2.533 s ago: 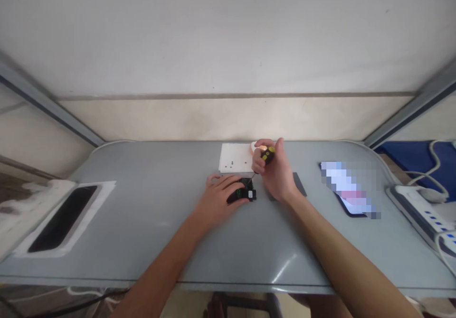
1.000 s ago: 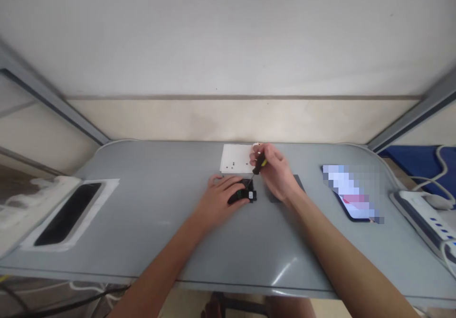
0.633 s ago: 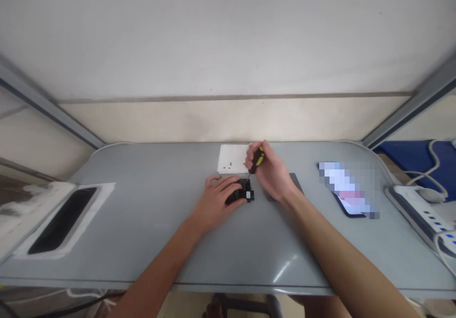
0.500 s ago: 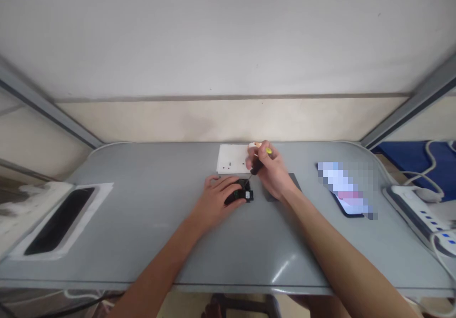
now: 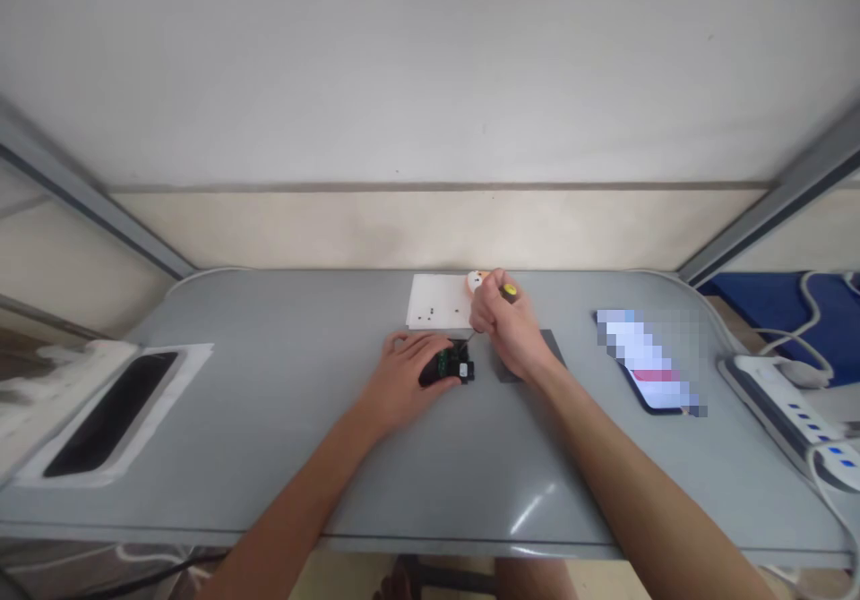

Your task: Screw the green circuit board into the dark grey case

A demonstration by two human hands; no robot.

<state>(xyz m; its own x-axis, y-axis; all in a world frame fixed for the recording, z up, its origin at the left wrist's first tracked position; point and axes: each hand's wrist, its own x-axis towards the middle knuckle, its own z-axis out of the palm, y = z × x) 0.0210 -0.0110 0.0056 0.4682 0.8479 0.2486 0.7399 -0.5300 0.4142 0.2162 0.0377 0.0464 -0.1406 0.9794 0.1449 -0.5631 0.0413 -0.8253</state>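
My left hand (image 5: 407, 374) is curled over a small black device with a green circuit board (image 5: 443, 365) lying on the grey table, gripping its left part. A white label shows at the device's lower right. In my right hand (image 5: 505, 327) is a screwdriver (image 5: 509, 291), its dark handle capped in yellow and wrapped by the fingers. The thin shaft slants down-left to the device's upper right; whether the tip touches is too small to tell. Behind the device lies a stack of white paper (image 5: 440, 295) with several tiny dark bits, probably screws, on it.
A dark flat panel (image 5: 554, 349) lies partly beneath my right wrist. A small orange-and-white object (image 5: 474, 281) sits behind that hand. To the right are a lit phone (image 5: 649, 372) and a power strip (image 5: 789, 412); at left, a black slab (image 5: 111, 416) lies on white paper.
My right hand has turned, its fingers now closed more fully around the screwdriver handle, and the shaft lies at a lower slant. My left hand stays on the device, exposing slightly more circuit board.
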